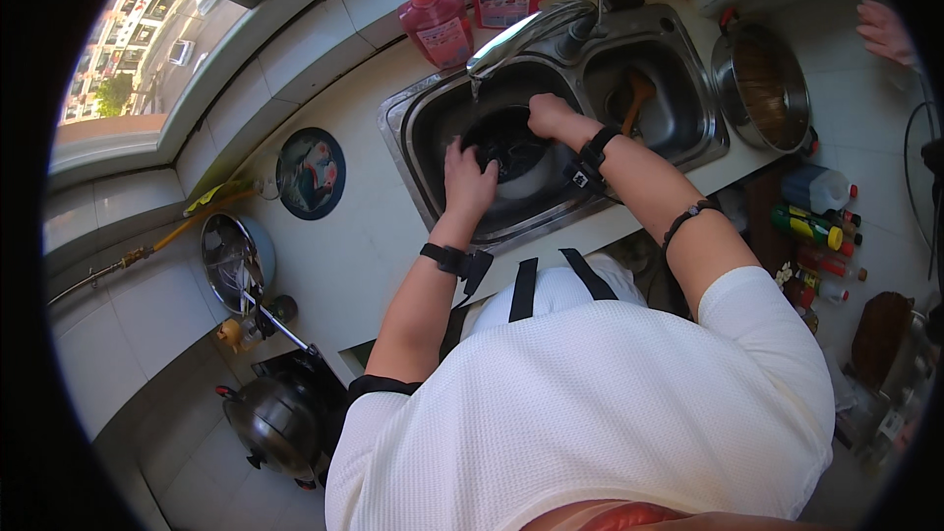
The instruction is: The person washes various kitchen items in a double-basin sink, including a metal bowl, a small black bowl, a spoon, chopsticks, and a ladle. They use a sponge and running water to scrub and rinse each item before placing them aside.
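Note:
In the left basin (428, 155) of a double stainless steel sink lies a dark, round pan or bowl (516, 136), its inside shadowed and wet-looking. My right hand (552, 115) is closed at its right rim. At the near left side of the dark vessel, my left hand (472, 178) has its fingers apart and slightly blurred; whether the fingertips touch the rim I cannot tell. A chrome faucet (527, 33) reaches over this basin, with water at its spout. Black bands with small devices sit on both wrists.
A wooden spatula (638, 99) rests in the right basin. Behind the sink stand a pink pump bottle (442, 29) and a red pouch (505, 1). A large steel pot (763, 88) is at right, a round decorated mat (310, 173) at left. Another person's hand (885, 33) shows far right.

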The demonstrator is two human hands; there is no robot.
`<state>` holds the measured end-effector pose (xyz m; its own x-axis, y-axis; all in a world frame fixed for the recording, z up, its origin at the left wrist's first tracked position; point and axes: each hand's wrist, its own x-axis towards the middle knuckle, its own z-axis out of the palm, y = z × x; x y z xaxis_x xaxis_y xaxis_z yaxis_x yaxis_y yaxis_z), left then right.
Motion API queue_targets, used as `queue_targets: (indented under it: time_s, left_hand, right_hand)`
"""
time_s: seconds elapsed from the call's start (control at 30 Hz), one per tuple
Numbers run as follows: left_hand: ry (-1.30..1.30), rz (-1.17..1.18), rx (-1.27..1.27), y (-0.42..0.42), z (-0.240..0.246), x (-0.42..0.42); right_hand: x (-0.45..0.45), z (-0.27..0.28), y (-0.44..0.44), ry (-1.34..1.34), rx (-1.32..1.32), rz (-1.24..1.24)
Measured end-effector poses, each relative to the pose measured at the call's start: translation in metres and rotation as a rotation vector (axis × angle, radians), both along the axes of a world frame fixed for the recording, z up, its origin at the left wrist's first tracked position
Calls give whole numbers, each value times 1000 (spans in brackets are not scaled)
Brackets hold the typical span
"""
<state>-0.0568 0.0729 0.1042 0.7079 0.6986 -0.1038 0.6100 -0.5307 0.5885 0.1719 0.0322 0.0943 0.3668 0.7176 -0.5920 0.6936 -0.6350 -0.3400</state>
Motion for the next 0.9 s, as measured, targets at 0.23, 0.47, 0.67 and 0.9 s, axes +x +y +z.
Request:
queue_targets:
  time_s: [0.23, 0.47, 0.67, 0.9]
  left_hand:
    - [-106, -368, -1, -1, 24, 4]
    - [-321, 402, -710, 6, -23, 11]
    - [-637, 557, -1011, 16, -27, 0]
    - [-812, 885, -1450, 34, -19, -6]
  right_hand:
    - [19, 0, 14, 266, -128, -280]
    - [-32, -6, -17, 534, 593, -445]
    - [-94, -5, -13, -164, 968, 5]
    - [-14, -53, 18, 1016, 707, -616]
